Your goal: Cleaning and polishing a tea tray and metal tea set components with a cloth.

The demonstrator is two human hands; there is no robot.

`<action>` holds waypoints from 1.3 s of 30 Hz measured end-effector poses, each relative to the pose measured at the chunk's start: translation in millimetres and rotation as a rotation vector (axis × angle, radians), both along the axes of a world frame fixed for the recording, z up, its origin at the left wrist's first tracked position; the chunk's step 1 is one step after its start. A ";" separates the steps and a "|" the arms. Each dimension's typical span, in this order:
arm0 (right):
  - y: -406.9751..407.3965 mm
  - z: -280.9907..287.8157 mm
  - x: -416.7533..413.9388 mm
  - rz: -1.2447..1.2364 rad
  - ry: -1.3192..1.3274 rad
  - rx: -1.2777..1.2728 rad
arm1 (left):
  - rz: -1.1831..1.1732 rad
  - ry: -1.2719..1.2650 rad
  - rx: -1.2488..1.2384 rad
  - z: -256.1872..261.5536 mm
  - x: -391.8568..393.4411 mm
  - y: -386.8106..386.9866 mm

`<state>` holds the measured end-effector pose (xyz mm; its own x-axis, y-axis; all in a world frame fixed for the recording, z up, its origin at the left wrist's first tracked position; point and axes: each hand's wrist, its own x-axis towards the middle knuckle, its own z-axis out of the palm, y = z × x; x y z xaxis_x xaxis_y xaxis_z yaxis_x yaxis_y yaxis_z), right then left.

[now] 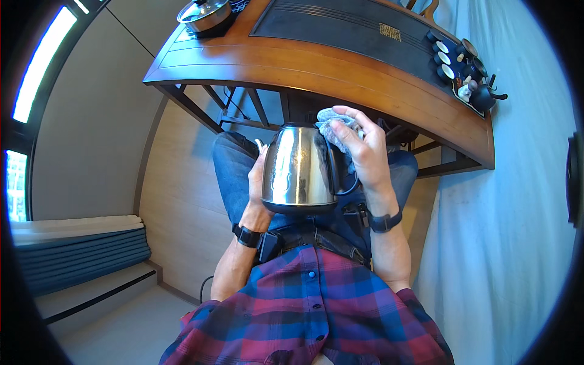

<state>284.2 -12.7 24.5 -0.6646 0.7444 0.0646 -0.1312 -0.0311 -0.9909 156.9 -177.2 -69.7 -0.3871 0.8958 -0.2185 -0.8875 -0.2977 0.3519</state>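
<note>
A stainless-steel electric kettle with a black base and black handle is held over my lap, its base tilted towards me. My left hand grips the kettle's left side, most of its fingers hidden behind the metal body. Between the thumb and fingers of my right hand is a bunched grey-blue cloth. The cloth lies against the upper right of the kettle, near the top of the handle.
Beyond my knees stands a wooden tea table with a dark inset top. A lidded pot sits at its left end. Small cups and a black teapot occupy the right end. A pale curtain hangs at the right.
</note>
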 end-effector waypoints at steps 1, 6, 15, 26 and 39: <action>-7.4 1.7 3.2 -0.044 -0.017 0.045 | -0.003 -0.002 -0.002 -4.2 -0.6 -3.1; -22.6 7.0 21.9 -0.211 -0.225 0.316 | 0.074 0.220 0.011 -7.4 -3.1 -3.0; -12.1 -35.3 47.7 -0.119 -0.337 0.024 | 0.122 0.144 -0.224 -8.0 -0.9 7.4; -70.6 -42.0 16.9 -0.292 -0.057 0.788 | 0.213 -0.121 -0.158 -8.0 2.8 17.7; -59.1 -45.7 -17.7 -0.125 0.082 1.613 | 0.051 -0.135 0.190 18.8 20.9 8.3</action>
